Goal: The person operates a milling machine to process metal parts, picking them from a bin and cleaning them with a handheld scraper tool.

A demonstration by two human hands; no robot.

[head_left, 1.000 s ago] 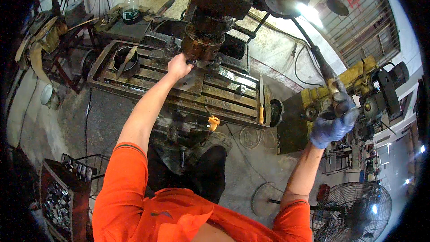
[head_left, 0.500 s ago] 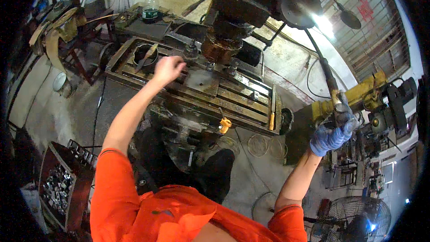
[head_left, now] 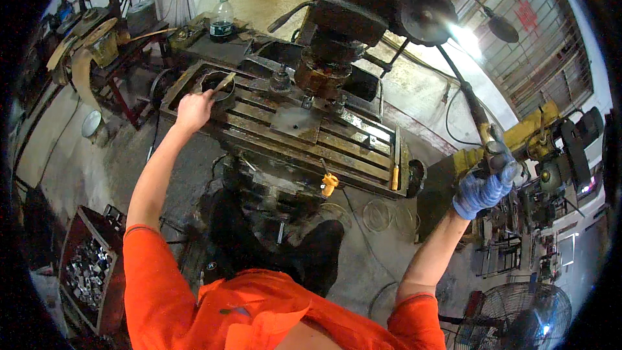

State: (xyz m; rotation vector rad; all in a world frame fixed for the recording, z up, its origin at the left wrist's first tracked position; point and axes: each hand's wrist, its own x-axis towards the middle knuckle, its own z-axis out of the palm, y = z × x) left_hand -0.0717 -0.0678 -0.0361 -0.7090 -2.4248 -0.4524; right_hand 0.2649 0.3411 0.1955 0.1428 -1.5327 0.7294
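My bare left hand (head_left: pixel 194 111) is at the left end of the slotted machine table (head_left: pixel 256 123), its fingers closed on the near end of a flat brush (head_left: pixel 225 81). The brush lies slanted over a round dark pot (head_left: pixel 225 98) standing on that table. My right hand (head_left: pixel 484 188), in a blue and white glove, is wrapped round the end of a long lever (head_left: pixel 481 120) on the machine's right side. Above the table's middle hangs the machine's rusty spindle head (head_left: pixel 322 72). A flat metal plate (head_left: pixel 295 123) lies below it.
A yellow-handled tool (head_left: pixel 395 176) rests on the table's right end. A yellow handle (head_left: pixel 329 185) sticks out at the front edge. At lower left stands a box of small metal parts (head_left: pixel 87 275); a fan (head_left: pixel 518 317) stands at lower right. Behind is a clear bottle (head_left: pixel 221 18).
My left hand has moved left and toward me, from over the table to the brush at the pot, and has closed on it. My right hand stays on the lever.
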